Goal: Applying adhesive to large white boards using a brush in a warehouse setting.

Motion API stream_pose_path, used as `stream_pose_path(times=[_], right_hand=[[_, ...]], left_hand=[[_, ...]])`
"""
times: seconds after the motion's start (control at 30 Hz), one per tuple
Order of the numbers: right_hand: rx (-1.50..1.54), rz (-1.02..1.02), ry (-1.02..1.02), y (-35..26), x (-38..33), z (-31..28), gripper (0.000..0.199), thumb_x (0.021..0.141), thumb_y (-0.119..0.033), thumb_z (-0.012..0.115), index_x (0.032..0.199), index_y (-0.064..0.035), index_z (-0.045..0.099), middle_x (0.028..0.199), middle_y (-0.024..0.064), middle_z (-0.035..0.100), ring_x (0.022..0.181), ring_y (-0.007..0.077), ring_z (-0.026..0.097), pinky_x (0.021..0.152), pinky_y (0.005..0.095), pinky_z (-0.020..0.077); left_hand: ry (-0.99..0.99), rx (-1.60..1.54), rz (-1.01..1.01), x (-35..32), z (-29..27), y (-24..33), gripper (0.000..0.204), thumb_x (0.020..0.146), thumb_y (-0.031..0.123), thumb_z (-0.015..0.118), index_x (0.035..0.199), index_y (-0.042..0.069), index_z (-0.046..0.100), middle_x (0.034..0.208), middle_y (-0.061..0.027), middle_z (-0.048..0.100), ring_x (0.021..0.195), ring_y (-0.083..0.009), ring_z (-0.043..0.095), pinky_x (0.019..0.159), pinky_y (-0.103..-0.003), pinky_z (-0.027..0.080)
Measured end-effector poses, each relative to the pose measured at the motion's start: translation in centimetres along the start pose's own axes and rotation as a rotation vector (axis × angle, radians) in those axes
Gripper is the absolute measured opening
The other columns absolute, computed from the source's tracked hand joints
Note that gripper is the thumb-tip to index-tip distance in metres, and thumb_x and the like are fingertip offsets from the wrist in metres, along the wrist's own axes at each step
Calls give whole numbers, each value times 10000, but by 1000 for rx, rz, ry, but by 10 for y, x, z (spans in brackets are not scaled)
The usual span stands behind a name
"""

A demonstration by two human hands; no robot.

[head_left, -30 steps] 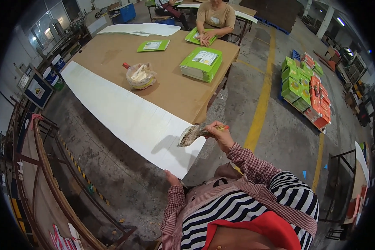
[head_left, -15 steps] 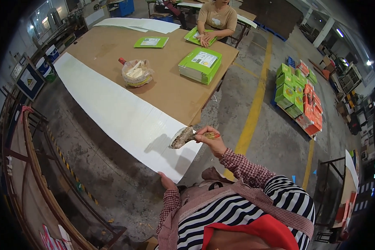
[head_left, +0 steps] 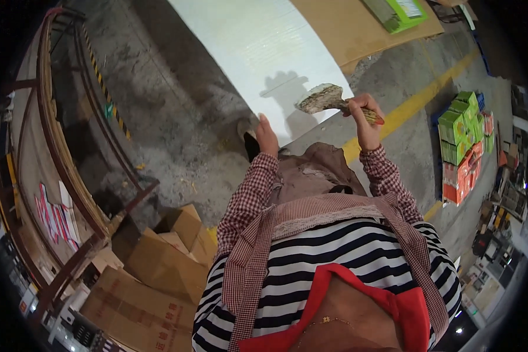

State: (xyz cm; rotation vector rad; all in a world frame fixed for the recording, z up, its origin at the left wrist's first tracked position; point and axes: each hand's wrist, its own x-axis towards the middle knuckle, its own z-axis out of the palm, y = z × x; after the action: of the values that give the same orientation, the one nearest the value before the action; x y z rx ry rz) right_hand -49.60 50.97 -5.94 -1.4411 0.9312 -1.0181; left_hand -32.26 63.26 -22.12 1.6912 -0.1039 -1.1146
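Note:
My right hand (head_left: 365, 123) is closed around the handle of a wide, glue-crusted brush (head_left: 322, 98). The bristles hang over the near end of a long white sheet (head_left: 246, 41), and their shadow falls on it. Whether they touch the surface, I cannot tell. At the sheet's near left edge, my left hand (head_left: 266, 136) grips the border with the thumb on top and the other fingers mostly hidden. A wet-looking sheen shows farther up the sheet, which lies along a brown table (head_left: 328, 29) and overhangs its near side.
Green printed packs (head_left: 396, 14) sit on the table's far right. On the floor to the right stands a pallet load of green and orange boxes (head_left: 460, 146). A curved, rusty metal-framed rack (head_left: 47, 105) runs down my left, with open cardboard boxes (head_left: 164, 264) behind it near my left side.
The view has tilted down toward my body, so the bowl and the other person have left it. Both hands keep their holds, and the brush remains over the sheet's near end.

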Motion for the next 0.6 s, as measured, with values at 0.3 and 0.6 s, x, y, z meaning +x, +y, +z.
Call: stream_pose_path(times=[0.3,0.6], right_hand=[[-272,-266,-76,30,75,75,187,822,-111,740,767,30,630,747,54,605,687,117,568,635,249,459],[-569,-304,-184,29,78,80,244,768,-150,774,714,24,611,697,90,583,641,182,568,611,292,456]], left_hand=[[5,-99,-110,-13,-13,9,667,1007,501,327,1170,-114,528,1056,-147,595,971,-229,545,879,-338,415],[35,-252,-72,-3,-11,-6,603,1020,455,337,1145,-101,534,927,-84,548,849,-179,492,810,-322,414]])
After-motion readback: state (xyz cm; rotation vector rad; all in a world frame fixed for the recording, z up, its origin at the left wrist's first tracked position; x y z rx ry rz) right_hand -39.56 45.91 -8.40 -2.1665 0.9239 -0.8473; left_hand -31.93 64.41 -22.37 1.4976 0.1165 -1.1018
